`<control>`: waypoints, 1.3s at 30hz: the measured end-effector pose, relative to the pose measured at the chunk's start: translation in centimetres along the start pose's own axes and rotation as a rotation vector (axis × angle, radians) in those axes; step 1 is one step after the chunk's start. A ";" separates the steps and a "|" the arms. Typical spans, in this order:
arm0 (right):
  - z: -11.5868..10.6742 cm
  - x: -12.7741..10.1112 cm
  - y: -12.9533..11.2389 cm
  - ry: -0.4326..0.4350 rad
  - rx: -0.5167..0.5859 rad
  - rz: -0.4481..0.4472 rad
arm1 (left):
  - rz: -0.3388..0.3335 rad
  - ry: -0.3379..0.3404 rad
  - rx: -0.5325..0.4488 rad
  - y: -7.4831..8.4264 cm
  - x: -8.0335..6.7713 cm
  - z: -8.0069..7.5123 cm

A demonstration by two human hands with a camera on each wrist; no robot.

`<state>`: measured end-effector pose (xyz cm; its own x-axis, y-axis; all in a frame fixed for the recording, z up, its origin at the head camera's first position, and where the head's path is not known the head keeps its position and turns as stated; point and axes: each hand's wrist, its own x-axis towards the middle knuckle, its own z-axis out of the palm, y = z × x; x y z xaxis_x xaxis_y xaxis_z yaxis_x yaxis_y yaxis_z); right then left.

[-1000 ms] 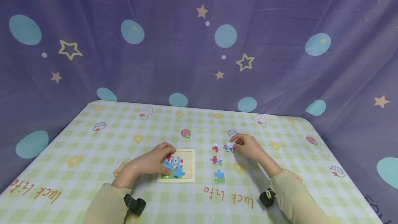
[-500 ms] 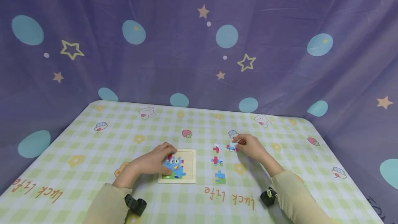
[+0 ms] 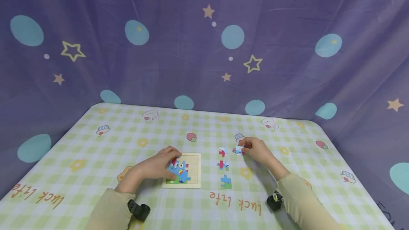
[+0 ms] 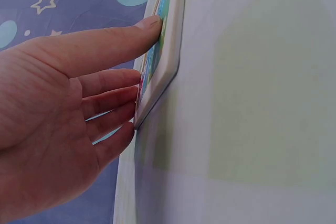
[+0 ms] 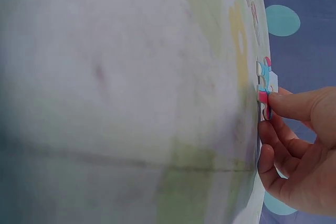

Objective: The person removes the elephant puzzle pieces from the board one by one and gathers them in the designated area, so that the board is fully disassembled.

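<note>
Our right hand (image 3: 256,149) pinches a puzzle piece (image 3: 238,150) right of 3 loose pieces (image 3: 225,182); we judge it light, stiff, best held by its edges. Our left hand (image 3: 158,164), fingers relaxed, touches the wooden tray (image 3: 199,170).

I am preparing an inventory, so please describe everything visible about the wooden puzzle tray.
The tray is square, pale and wood-like, with a raised rim. It lies flat on the checked tablecloth, left of the loose pieces. Joined pieces showing a blue cartoon figure fill part of it; its right side is bare. The left hand rests its thumb on them, fingers at the far-left rim.
</note>
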<state>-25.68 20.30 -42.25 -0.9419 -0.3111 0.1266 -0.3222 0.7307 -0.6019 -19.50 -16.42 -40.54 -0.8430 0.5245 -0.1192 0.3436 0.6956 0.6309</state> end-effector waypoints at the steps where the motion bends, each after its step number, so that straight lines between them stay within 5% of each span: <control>1: 0.0 0.0 0.0 0.000 -0.002 -0.002 | 0.001 0.000 -0.002 0.0 0.0 0.0; 39: 0.4 0.1 -0.5 -0.001 -0.028 0.045 | 0.003 -0.003 0.002 0.5 -0.4 -0.2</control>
<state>-25.56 19.68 -42.25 -0.9556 -0.2775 0.0992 -0.2817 0.7608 -0.5846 -19.04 -16.41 -39.98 -0.8406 0.5282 -0.1199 0.3471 0.6952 0.6295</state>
